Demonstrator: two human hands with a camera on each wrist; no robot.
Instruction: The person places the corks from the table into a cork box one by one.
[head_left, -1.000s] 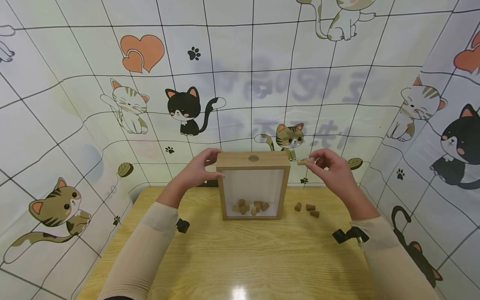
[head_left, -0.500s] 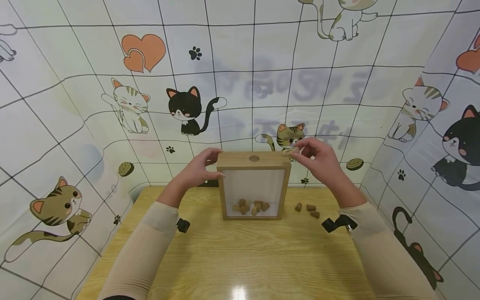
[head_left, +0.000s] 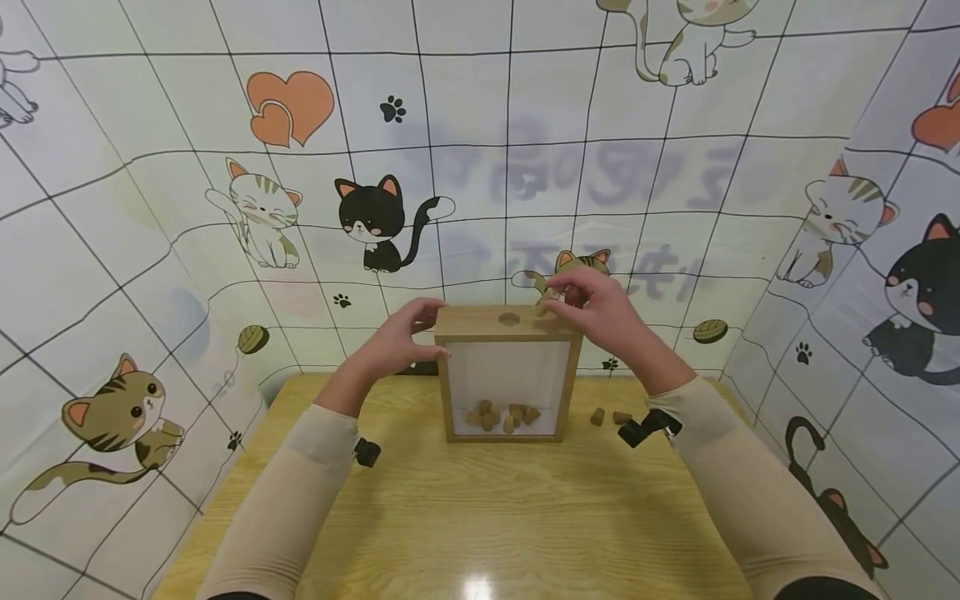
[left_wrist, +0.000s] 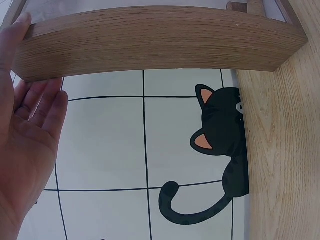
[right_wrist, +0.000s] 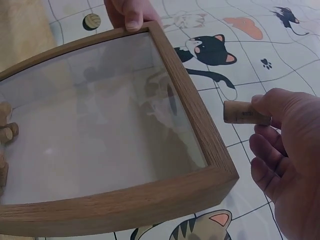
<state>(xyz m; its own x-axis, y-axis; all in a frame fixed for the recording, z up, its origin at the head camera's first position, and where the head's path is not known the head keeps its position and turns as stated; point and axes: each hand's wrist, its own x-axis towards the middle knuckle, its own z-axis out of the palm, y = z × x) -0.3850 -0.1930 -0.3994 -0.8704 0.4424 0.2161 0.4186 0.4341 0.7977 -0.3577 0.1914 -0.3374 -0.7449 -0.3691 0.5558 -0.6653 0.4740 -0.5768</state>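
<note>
A wooden box frame (head_left: 480,323) with a clear front stands upright on the table, a round hole (head_left: 509,318) in its top. My left hand (head_left: 397,337) grips its upper left corner, thumb at the front and fingers behind. Several corks (head_left: 517,414) lie inside along the bottom. Between thumb and fingers my right hand (head_left: 600,312) pinches another cork (right_wrist: 242,112) with printed marks, above the top board just right of the hole. In the right wrist view this cork points toward the box's top edge, apart from it.
To the right of the box, loose corks (head_left: 597,417) lie on the wood-grain table (head_left: 450,517), partly covered by the black strap mount (head_left: 649,427) on the right wrist. A white cloth (head_left: 465,100) printed with cats hangs behind and at both sides.
My right hand has moved left with the cork, from beside the box to over its top near the hole, and the cork has tilted. The left hand stays on the corner.
</note>
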